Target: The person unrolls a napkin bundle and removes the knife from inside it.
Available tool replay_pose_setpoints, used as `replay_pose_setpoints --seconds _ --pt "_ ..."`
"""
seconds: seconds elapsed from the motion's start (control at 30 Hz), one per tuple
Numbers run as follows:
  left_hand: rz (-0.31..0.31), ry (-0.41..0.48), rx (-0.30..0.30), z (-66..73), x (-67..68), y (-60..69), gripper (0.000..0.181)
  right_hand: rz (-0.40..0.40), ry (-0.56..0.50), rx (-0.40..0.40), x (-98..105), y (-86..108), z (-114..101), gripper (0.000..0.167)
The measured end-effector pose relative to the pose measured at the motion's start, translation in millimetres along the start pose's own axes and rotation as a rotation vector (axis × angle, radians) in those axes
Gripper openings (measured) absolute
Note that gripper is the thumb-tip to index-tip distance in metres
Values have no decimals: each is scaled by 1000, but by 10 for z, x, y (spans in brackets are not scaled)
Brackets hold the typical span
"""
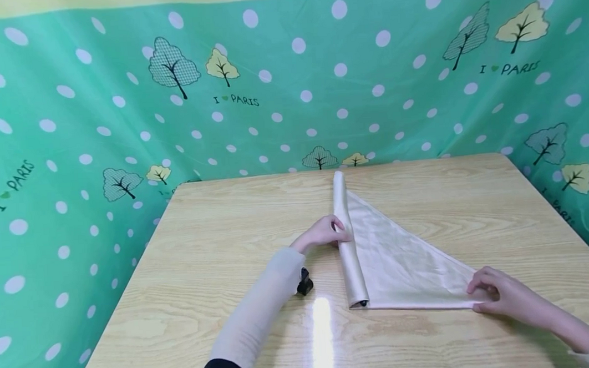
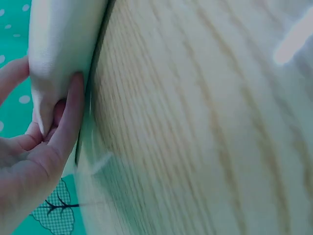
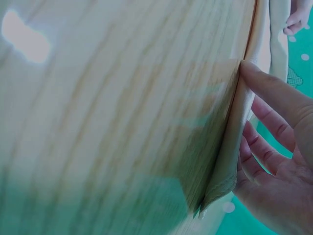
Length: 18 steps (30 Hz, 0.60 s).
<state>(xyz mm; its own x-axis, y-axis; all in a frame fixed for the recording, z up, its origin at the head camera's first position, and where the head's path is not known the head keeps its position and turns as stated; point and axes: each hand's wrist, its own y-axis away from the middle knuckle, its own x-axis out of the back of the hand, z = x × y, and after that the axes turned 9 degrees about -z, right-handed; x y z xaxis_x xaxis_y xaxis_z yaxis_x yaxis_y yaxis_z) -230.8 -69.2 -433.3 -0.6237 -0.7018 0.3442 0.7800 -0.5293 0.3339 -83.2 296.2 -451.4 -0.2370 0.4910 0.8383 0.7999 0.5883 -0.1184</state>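
A pale satiny cloth lies as a triangle on the table, its left side a long roll running front to back, with a small black tip at the near end. My left hand grips the roll near its middle; the left wrist view shows the fingers curled about the pale fabric. At the cloth's near right corner my right hand pinches the fabric. In the right wrist view the thumb and fingers of the right hand lie along the cloth's edge.
The wooden table extends around the cloth, with a bright light reflection in front. A black device sits at my left wrist. Green dotted fabric hangs behind the table and at both sides.
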Motion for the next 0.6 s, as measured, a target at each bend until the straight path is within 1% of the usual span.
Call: replay_pose_setpoints --seconds 0.17,0.27,0.33,0.37,0.47,0.57,0.6 --pt "-5 4 -2 -14 24 24 33 -2 -7 -5 -6 11 2 28" --pt "-12 -6 0 -26 38 38 36 -9 -14 -28 -8 18 -2 27" --pt "-18 -17 -12 -43 50 48 37 -12 -22 -40 -9 22 -5 26" --pt "-29 -7 -16 -22 58 75 38 -12 -25 -41 -8 22 -5 26" --pt "-63 13 -42 -56 89 86 42 -8 -37 -32 -5 21 -1 27" --pt "-84 15 -44 -64 113 99 46 1 -36 -16 -4 18 1 27" --pt "-83 4 -50 -95 119 82 46 3 -37 -14 -4 19 0 27"
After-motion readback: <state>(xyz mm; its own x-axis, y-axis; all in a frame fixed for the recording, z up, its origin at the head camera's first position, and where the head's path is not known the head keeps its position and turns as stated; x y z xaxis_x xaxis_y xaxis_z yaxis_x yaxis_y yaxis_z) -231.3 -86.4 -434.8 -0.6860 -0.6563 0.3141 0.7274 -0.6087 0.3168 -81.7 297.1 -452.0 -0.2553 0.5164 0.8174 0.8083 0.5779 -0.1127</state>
